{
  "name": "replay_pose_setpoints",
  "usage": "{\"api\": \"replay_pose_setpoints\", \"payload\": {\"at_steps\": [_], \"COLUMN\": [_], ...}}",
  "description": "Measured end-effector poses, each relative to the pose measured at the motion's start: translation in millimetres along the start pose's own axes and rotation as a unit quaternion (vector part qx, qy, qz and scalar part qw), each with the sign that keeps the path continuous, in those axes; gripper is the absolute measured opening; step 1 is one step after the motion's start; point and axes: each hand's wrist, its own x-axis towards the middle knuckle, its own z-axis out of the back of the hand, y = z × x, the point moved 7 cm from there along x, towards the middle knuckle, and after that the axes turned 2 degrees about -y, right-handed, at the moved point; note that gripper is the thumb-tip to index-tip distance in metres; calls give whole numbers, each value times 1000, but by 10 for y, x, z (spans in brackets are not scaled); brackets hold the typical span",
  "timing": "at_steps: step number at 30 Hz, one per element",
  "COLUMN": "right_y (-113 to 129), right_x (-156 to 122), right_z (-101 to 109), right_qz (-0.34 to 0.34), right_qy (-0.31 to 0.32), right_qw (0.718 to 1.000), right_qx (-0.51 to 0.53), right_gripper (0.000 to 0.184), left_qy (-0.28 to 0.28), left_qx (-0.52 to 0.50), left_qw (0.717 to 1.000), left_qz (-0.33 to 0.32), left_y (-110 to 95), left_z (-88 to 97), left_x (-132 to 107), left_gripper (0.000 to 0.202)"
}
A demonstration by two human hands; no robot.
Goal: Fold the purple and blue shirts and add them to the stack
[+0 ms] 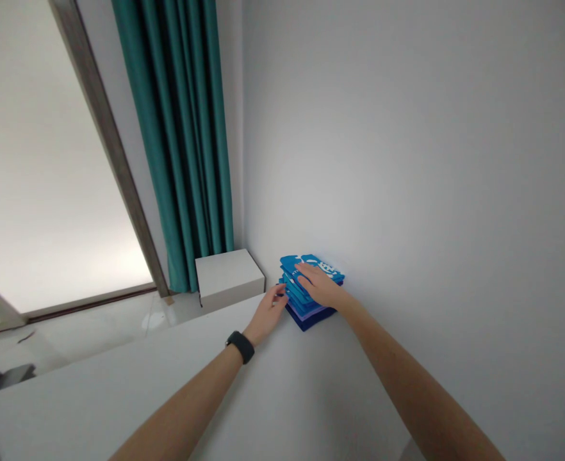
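Note:
A stack of folded cloths (306, 312) in blue, lilac and navy lies on the white surface, close against the wall. Its top piece is bright blue with a white pattern. My right hand (318, 285) rests flat on top of the stack, fingers stretched out. At the stack's left side is my left hand (269, 312), its fingers bent and their tips at the edges of the layers. Whether those fingertips pinch a layer is too small to tell. A black band (240, 346) sits on my left wrist.
The white tabletop (133, 378) runs along a pale wall (407, 160). Beyond its far edge stands a white box-like cabinet (229, 275) in front of a green curtain (181, 141). A frosted glass door (47, 160) is at left, over a glossy tiled floor (95, 330).

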Motion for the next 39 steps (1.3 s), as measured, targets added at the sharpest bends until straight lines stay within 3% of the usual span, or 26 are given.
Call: {"api": "replay_pose_setpoints", "payload": {"at_steps": [4, 9, 14, 17, 21, 27, 32, 39], "right_y": [513, 931, 984, 1004, 1042, 1073, 1127, 1268], "right_x": [-303, -663, -863, -927, -946, -956, -965, -933], "right_z": [-103, -516, -1209, -1454, -1543, -1532, -1539, -1607], "right_qz": [41, 59, -26, -56, -51, -44, -33, -17], "right_qy": [-66, -132, -42, 14, 61, 97, 117, 141], "right_qw": [997, 988, 997, 998, 996, 992, 990, 987], "right_qx": [25, 52, 52, -3, -47, -66, -68, -77], "right_gripper": [45, 40, 45, 47, 53, 58, 61, 63], "left_qy": [-12, -24, 2, -11, -35, -24, -18, -16], "left_qx": [-15, 13, 74, 102, 129, 195, 345, 410], "left_qw": [997, 997, 997, 994, 990, 980, 938, 912], "left_qz": [78, 74, 34, 40, 38, 8, -21, -1], "left_y": [340, 543, 418, 361, 341, 310, 248, 310], "left_z": [175, 427, 568, 655, 720, 725, 793, 1153], "left_x": [-294, -674, -930, -1016, -1062, -1101, -1156, -1316], "left_gripper": [39, 33, 29, 29, 28, 23, 22, 20]}}
